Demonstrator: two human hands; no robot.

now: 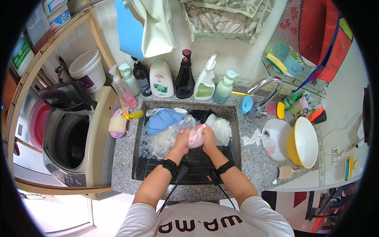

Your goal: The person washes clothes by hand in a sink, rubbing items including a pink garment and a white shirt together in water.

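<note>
Both hands are over a dark stone sink (189,174) set in a granite counter. My left hand (182,139) grips the left side of a crumpled pink-and-white bundle (196,137), and my right hand (209,138) grips its right side. Whether the bundle is cloth or plastic is hard to tell. Behind and left of it lies a mass of wet, clear plastic (162,142). A light blue cloth (165,120) lies at the sink's back left. White crumpled material (223,131) rests right of my right hand, with a black cloth (202,115) behind.
Pump bottles and a spray bottle (205,81) line the back. A chrome faucet (266,97) arches at the back right. Farther right are a yellow-and-white bowl (303,143) and a hairbrush (286,172). An open top-loading washing machine (80,151) stands left. Cabled wrist straps (226,167) are on both arms.
</note>
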